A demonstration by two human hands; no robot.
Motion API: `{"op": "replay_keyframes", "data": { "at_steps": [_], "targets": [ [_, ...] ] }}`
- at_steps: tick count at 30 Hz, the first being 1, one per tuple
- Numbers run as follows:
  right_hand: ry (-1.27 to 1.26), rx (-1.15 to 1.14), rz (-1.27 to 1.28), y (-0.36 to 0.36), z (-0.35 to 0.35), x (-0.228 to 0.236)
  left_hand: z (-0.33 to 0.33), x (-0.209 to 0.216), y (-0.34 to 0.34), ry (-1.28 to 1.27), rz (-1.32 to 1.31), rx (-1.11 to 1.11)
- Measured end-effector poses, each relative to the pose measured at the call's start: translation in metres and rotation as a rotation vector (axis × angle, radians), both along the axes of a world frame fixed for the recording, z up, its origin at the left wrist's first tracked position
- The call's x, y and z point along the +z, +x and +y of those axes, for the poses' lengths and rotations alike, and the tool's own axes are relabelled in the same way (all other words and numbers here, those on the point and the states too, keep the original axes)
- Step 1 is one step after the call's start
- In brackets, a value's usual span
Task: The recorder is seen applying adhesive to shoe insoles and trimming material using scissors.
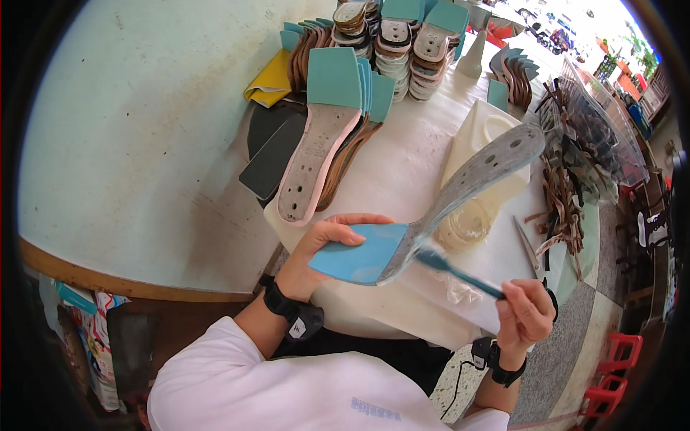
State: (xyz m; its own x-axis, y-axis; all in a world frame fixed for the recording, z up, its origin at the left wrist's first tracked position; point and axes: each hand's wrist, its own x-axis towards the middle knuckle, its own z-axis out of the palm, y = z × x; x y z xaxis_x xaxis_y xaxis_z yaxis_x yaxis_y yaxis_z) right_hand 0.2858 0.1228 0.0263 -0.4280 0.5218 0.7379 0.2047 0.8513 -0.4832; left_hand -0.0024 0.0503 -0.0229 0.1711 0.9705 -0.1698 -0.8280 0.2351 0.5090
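Note:
My left hand [321,241] grips a grey insole [483,178] by its light-blue front piece [359,253], thumb on top. The insole is tilted up, its perforated heel end pointing to the far right. In my right hand [525,310] is a teal-handled brush [460,273], held by the end of its handle. The brush head meets the insole's edge where the blue piece joins the grey part; whether it touches is blurred. Behind the insole lies a cut-open cream plastic jug [471,154], with a pale, sticky-looking mass [468,221] at its near end.
Stacked insoles [316,136] with teal front pieces cover the table's [406,161] far left, beside a yellow cloth [272,79]. A cream nozzle bottle [472,56] stands behind. To the right lie scissors [527,244], brown strips [564,201] and a clear crate [607,118]. Red stools [609,373] stand on the floor.

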Motion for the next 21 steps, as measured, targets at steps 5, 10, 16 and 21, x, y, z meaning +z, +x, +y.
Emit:
{"op": "replay_keyframes", "data": {
  "at_steps": [5, 10, 16, 21],
  "targets": [
    [0.035, -0.07, 0.032, -0.002, 0.003, -0.005, 0.0, 0.0, 0.0, -0.004, -0.028, 0.0],
    [-0.033, 0.087, -0.036, 0.004, 0.004, -0.007, 0.0, 0.001, 0.0, -0.004, -0.027, -0.001],
    [-0.068, -0.031, 0.041, 0.003, -0.001, -0.011, 0.001, -0.002, -0.001, 0.001, -0.041, -0.02],
    [-0.14, 0.115, -0.017, 0.007, 0.001, -0.014, 0.001, -0.003, -0.001, 0.002, -0.063, -0.032]
  ]
}}
